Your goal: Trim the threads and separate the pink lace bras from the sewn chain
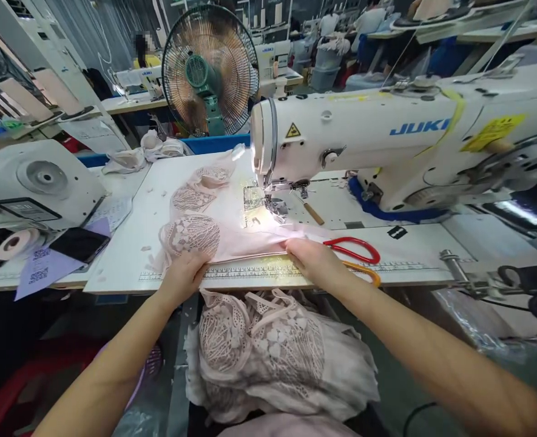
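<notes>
A pale pink lace bra with sheer fabric lies on the white sewing table, left of the needle of a JUKI sewing machine. My left hand grips its near edge below the lace cup, fingers partly hidden. With thumb and fingers closed, my right hand pinches the sheer fabric in front of the needle. The cloth is stretched between both hands, above a ruler strip along the table's front edge. Scissors with red and orange handles lie beside my right wrist, partly covered.
Several similar lace pieces are heaped below the table edge. A wooden-handled tool and a small black piece lie right of the needle. A phone rests at left. Behind stands a fan; people sit farther back.
</notes>
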Action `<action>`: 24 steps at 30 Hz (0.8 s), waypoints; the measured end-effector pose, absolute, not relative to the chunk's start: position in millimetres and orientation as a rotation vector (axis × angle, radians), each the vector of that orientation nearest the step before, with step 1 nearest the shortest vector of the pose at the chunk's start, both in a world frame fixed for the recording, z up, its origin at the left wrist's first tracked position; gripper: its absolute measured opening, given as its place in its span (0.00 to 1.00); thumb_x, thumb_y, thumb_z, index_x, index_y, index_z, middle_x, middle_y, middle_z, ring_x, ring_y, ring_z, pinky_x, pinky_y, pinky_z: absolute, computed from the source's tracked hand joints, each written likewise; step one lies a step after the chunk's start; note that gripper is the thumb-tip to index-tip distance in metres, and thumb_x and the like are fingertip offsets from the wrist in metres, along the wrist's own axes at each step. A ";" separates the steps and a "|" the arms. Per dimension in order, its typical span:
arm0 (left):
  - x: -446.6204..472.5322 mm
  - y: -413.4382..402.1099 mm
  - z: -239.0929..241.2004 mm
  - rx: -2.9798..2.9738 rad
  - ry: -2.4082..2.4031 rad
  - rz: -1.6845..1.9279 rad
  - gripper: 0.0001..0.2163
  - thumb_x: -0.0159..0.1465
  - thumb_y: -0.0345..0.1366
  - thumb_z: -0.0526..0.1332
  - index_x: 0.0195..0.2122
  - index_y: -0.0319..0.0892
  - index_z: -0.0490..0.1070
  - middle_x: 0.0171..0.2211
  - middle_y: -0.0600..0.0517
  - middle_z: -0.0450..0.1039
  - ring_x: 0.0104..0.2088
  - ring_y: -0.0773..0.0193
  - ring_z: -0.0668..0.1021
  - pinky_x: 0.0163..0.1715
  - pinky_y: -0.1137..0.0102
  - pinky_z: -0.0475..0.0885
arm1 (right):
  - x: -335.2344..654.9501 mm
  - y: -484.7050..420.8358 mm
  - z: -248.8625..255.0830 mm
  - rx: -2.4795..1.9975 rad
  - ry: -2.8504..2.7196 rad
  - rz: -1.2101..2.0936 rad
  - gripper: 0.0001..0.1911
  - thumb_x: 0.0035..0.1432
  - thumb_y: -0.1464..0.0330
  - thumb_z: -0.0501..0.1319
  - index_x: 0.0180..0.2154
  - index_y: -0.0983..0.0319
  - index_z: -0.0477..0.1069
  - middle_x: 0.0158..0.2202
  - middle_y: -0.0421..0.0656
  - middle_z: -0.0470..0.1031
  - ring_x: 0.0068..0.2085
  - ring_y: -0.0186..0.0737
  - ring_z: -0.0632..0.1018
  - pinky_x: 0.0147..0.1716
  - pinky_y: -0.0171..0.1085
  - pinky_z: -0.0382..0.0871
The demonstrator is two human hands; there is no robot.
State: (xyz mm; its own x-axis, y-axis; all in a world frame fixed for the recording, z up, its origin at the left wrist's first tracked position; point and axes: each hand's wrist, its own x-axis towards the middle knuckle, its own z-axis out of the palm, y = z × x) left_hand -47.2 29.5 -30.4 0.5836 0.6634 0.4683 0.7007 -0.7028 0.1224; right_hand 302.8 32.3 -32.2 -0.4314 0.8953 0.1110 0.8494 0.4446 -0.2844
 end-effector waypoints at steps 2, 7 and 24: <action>-47.4 27.1 -30.0 -2.782 -1.231 -0.720 0.11 0.70 0.31 0.54 0.39 0.44 0.77 0.41 0.43 0.83 0.41 0.54 0.83 0.42 0.61 0.79 | 305.1 30.6 -33.4 -1.509 -2.443 0.274 0.12 0.62 0.81 0.55 0.41 0.63 0.73 0.48 0.55 0.80 0.50 0.55 0.80 0.47 0.45 0.74; -36.6 24.3 -16.4 -2.837 -1.545 -0.600 0.12 0.69 0.36 0.52 0.41 0.47 0.75 0.41 0.47 0.82 0.41 0.54 0.82 0.42 0.63 0.78 | 312.6 25.8 -30.2 -1.483 -2.426 0.274 0.15 0.60 0.82 0.55 0.42 0.63 0.75 0.50 0.54 0.81 0.52 0.54 0.80 0.51 0.46 0.75; -31.7 30.4 -10.6 -2.951 -1.431 -0.423 0.15 0.69 0.36 0.51 0.45 0.44 0.78 0.46 0.43 0.80 0.45 0.50 0.79 0.49 0.54 0.76 | 331.0 19.1 -30.8 -1.412 -2.415 0.215 0.15 0.62 0.82 0.55 0.44 0.65 0.76 0.48 0.55 0.82 0.49 0.54 0.83 0.46 0.47 0.80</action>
State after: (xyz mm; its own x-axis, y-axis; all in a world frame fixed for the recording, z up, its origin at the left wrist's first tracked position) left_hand -31.7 30.4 -10.6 0.5957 0.7880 0.1558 0.7459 -0.6146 0.2568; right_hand 331.0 19.1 -30.8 -0.4520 0.8672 0.2089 0.8167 0.4965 -0.2940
